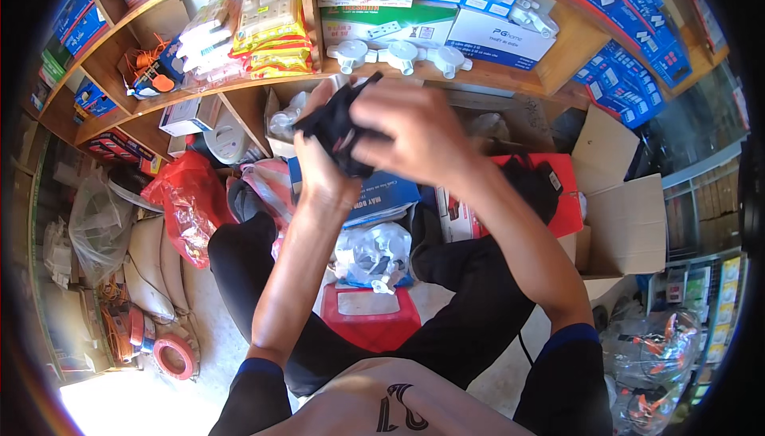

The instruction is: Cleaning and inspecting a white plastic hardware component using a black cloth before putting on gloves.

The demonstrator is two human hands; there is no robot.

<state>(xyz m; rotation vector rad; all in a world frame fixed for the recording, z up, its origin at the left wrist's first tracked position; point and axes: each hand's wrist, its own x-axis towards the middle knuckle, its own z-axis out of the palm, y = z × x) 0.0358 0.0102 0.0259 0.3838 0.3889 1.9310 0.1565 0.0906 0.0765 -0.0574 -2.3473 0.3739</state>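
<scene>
A bunched black cloth item (334, 116) is held up in front of the shelf. My left hand (320, 164) is wrapped around it from below and the left side. My right hand (412, 131) is blurred by motion, its curled fingers gripping the cloth's right side. The folds hide several fingertips, and the item's exact kind is unclear. Below the hands lies a blue printed carton (385, 194). Between my legs, a clear plastic bag of white fittings (373, 250) rests above a red container (370, 316) with a pale panel.
Wooden shelving (287, 80) curves across the front, holding white round junction boxes (401, 56) and packaged power strips (269, 11). At right, a black item (532, 188) lies on a red box (568, 197) near an open cardboard carton (624, 227). A red plastic bag (191, 209) stands left.
</scene>
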